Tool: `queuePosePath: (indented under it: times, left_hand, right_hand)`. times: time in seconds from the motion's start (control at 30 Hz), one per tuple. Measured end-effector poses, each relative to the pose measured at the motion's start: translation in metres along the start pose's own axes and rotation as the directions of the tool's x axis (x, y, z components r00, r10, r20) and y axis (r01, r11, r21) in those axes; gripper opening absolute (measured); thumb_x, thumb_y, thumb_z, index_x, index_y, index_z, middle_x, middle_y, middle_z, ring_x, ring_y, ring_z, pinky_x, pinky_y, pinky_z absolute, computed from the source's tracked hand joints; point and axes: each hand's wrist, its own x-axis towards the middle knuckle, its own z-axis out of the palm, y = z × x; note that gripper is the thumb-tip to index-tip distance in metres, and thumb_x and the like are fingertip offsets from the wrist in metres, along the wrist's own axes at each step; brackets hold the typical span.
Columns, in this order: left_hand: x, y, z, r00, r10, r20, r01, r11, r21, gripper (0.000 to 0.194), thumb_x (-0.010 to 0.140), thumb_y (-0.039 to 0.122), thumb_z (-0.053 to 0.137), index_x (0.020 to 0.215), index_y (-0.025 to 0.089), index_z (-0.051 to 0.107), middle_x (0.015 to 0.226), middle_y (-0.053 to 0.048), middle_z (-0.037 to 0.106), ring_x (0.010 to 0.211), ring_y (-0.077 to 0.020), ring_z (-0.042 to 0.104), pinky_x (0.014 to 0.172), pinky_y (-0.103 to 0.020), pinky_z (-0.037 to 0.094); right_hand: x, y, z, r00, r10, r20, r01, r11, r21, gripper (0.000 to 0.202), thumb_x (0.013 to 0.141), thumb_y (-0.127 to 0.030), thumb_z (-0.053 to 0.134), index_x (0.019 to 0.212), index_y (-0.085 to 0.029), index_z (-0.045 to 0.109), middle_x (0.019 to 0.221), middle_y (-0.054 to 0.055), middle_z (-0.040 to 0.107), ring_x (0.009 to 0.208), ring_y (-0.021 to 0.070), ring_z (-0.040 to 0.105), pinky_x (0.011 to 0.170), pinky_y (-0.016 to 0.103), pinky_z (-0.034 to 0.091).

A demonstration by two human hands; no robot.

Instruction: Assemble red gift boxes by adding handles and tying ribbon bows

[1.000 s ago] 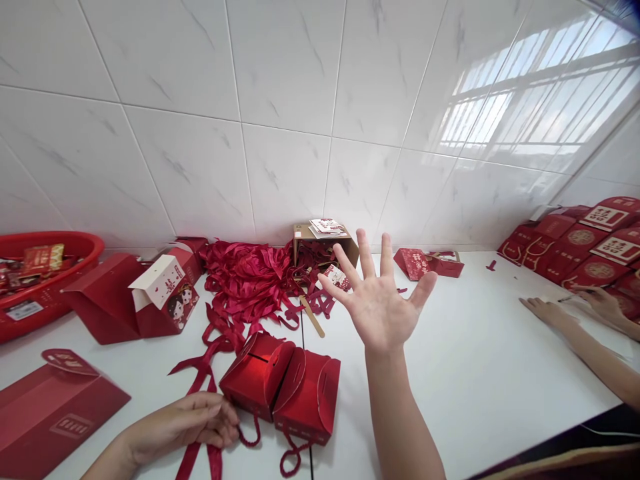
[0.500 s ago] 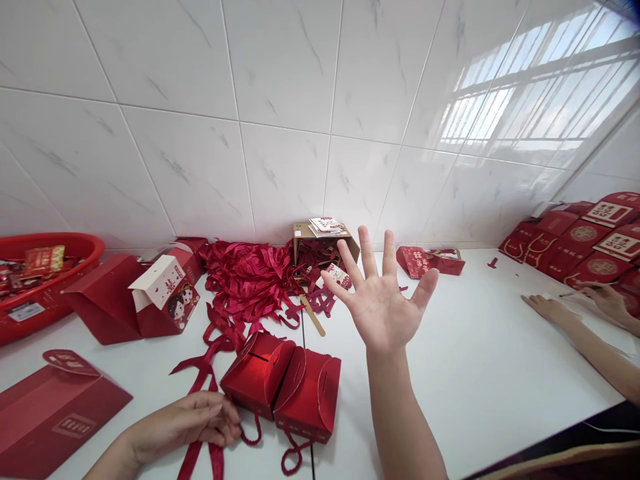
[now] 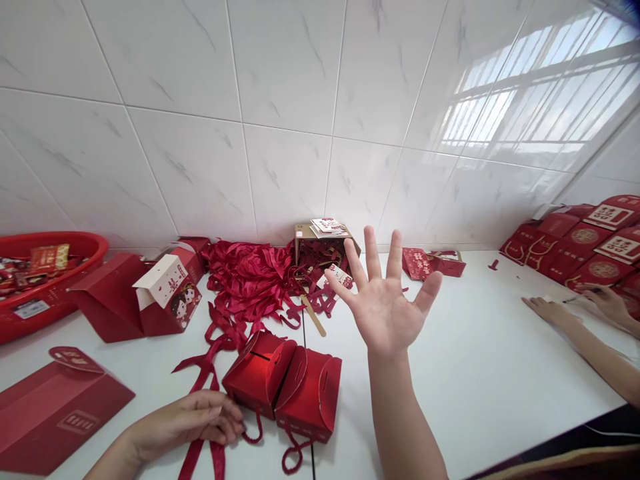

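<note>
My right hand point(image 3: 387, 313) is raised above the table, open and holding nothing, with its palm facing me and fingers spread. Low on the left, my left hand point(image 3: 207, 417) rests with its fingers loosely bent, over a dark red ribbon point(image 3: 216, 460). Its fingertips lie beside the left one of two small red gift boxes point(image 3: 260, 373); I see nothing gripped in them. The other gift box point(image 3: 313, 393) stands close against the first. A twisted red cord point(image 3: 293, 460) hangs out at its front, and a similar cord comes from the left box.
A heap of red ribbons point(image 3: 250, 273) lies by the tiled wall, next to a cardboard box point(image 3: 300, 233). Left are a red basket point(image 3: 95, 250) of packets and larger red boxes point(image 3: 107, 300). At right, another person's hands point(image 3: 555, 313) work before stacked red boxes point(image 3: 565, 250).
Both hands keep nearly the same pose. The whole view has shifted very slightly, and the other person's far hand at right has moved a little.
</note>
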Motion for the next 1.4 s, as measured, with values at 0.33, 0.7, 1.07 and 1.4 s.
queuePosePath:
  times: [0.33, 0.7, 1.07, 1.4]
  left_hand:
    - [0.0, 0.0, -0.002, 1.0, -0.004, 0.001, 0.004, 0.999, 0.045, 0.034, 0.08, 0.042, 0.068, 0.104, 0.018, 0.072, 0.106, -0.014, 0.07, 0.094, -0.0249, 0.066, 0.085, -0.032, 0.049]
    - [0.001, -0.004, -0.008, 0.999, 0.007, 0.036, -0.01, 0.997, 0.073, 0.034, 0.082, 0.04, 0.066, 0.109, 0.019, 0.07, 0.111, -0.014, 0.069, 0.096, -0.023, 0.066, 0.086, -0.03, 0.049]
    - [0.0, -0.001, -0.005, 1.0, -0.014, -0.006, 0.015, 0.995, 0.097, 0.034, 0.078, 0.038, 0.071, 0.106, 0.02, 0.072, 0.109, -0.013, 0.069, 0.095, -0.0237, 0.066, 0.086, -0.032, 0.049]
    - [0.0, -0.001, -0.004, 1.0, 0.01, 0.0, -0.01, 0.995, 0.095, 0.036, 0.08, 0.042, 0.068, 0.107, 0.019, 0.071, 0.109, -0.014, 0.069, 0.095, -0.0244, 0.066, 0.086, -0.033, 0.049]
  right_hand:
    - [-0.003, -0.002, 0.005, 1.0, -0.008, 0.015, 0.008, 1.0, -0.015, 0.053, 0.082, -0.066, 0.039, 0.13, -0.046, 0.046, 0.152, -0.004, 0.033, 0.142, 0.0295, 0.024, 0.104, 0.071, 0.018]
    - [-0.006, -0.004, 0.007, 0.999, -0.013, 0.04, 0.014, 1.0, -0.011, 0.061, 0.08, -0.076, 0.026, 0.129, -0.046, 0.047, 0.15, -0.004, 0.035, 0.141, 0.0287, 0.028, 0.104, 0.07, 0.021]
    - [-0.009, -0.005, 0.009, 0.996, -0.028, 0.088, 0.029, 1.0, -0.01, 0.066, 0.079, -0.079, 0.023, 0.13, -0.046, 0.047, 0.15, -0.004, 0.036, 0.14, 0.029, 0.028, 0.106, 0.068, 0.02]
    - [-0.011, -0.005, 0.012, 0.998, -0.022, 0.065, 0.025, 0.999, -0.038, 0.066, 0.078, -0.08, 0.021, 0.128, -0.046, 0.048, 0.148, -0.004, 0.04, 0.138, 0.029, 0.033, 0.105, 0.066, 0.025]
